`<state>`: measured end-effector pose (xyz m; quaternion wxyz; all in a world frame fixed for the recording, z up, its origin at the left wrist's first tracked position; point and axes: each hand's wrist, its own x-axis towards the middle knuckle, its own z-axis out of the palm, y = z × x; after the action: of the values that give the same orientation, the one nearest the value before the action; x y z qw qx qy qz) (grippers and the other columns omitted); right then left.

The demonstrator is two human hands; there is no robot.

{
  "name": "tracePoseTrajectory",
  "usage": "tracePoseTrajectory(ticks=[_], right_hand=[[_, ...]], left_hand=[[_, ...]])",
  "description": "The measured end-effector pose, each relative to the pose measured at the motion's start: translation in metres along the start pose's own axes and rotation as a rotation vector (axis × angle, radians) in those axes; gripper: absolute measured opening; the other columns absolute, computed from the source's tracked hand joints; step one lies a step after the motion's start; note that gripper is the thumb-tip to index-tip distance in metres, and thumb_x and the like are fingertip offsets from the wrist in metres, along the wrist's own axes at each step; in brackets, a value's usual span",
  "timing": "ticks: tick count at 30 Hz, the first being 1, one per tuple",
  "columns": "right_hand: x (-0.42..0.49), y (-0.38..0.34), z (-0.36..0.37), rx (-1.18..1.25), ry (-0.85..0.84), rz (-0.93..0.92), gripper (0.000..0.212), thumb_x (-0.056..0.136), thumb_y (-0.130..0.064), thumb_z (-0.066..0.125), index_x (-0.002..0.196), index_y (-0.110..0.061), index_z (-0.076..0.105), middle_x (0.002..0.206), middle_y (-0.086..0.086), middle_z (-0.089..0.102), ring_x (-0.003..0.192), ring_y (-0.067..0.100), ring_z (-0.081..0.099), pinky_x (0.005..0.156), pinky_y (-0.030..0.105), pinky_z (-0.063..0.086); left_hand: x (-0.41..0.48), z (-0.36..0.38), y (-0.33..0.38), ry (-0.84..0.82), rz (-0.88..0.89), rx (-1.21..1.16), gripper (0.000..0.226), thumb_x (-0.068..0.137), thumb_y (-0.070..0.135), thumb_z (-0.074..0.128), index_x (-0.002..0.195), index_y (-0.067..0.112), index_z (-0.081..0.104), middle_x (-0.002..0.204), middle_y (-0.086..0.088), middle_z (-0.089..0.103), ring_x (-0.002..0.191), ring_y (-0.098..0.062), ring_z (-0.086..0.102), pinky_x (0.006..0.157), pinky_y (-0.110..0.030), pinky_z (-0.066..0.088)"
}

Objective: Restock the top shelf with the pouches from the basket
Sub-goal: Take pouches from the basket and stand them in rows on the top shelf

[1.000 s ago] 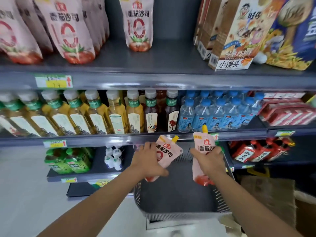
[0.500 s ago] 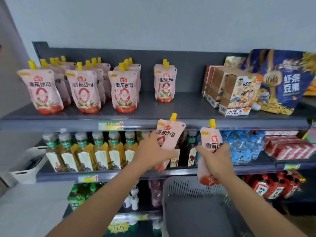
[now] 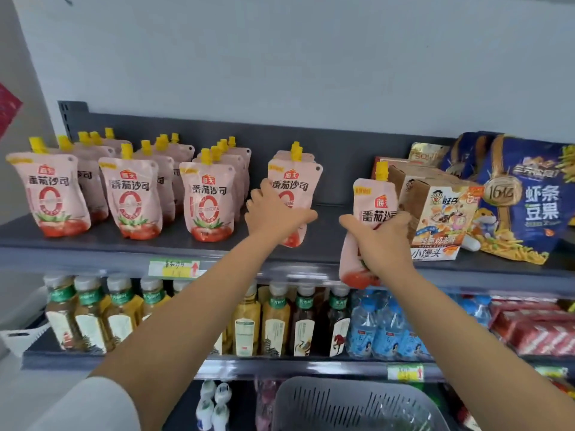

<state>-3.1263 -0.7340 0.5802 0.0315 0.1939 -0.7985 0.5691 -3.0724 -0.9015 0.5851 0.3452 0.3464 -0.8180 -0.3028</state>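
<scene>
We see the left hand (image 3: 273, 214) gripping a first pouch (image 3: 293, 183) over the top shelf (image 3: 93, 255), the right hand (image 3: 384, 244) gripping a second pouch (image 3: 373, 202) before its edge.

The left hand (image 3: 273, 213) covers the lower middle of the left-hand pouch (image 3: 295, 181), hiding most of its red ring, and whether its base touches the top shelf (image 3: 93, 253) cannot be told. The right hand (image 3: 382, 241) wraps the right-hand pouch (image 3: 371, 197), masking the print below the name. Back-row pouches (image 3: 182, 157) show little beyond their caps. The left forearm (image 3: 186, 306) blocks part of the bottle row (image 3: 273, 321). The price tag (image 3: 174, 269) is blurred and unreadable. The basket (image 3: 342, 399) is cut by the bottom edge, its inside too smeared to tell. The blue snack bags (image 3: 529, 206) run off the right edge.
</scene>
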Motion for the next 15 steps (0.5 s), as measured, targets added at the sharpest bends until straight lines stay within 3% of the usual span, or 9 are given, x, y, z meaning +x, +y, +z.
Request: tracePoseTrajectory(ticks=[10, 15], right_hand=[[0.065, 0.016, -0.001, 0.044, 0.021, -0.116, 0.080, 0.061, -0.046, 0.080, 0.115, -0.018, 0.028, 0.116, 0.004, 0.051, 0.108, 0.025, 0.052, 0.089, 0.040, 0.045], [0.088, 0.022, 0.009, 0.027, 0.055, -0.120, 0.077, 0.062, -0.042, 0.082, 0.112, -0.020, 0.028, 0.115, 0.002, 0.051, 0.106, 0.022, 0.051, 0.084, 0.036, 0.042]], left_hand=[[0.060, 0.073, 0.000, 0.130, -0.103, -0.029, 0.117, 0.056, 0.048, 0.084, 0.144, 0.011, 0.015, 0.141, -0.011, 0.030, 0.131, -0.031, 0.031, 0.107, -0.046, 0.029], [0.085, 0.094, -0.010, 0.186, -0.101, -0.010, 0.106, 0.055, 0.045, 0.086, 0.134, 0.009, 0.026, 0.135, -0.011, 0.035, 0.126, -0.030, 0.034, 0.103, -0.045, 0.032]])
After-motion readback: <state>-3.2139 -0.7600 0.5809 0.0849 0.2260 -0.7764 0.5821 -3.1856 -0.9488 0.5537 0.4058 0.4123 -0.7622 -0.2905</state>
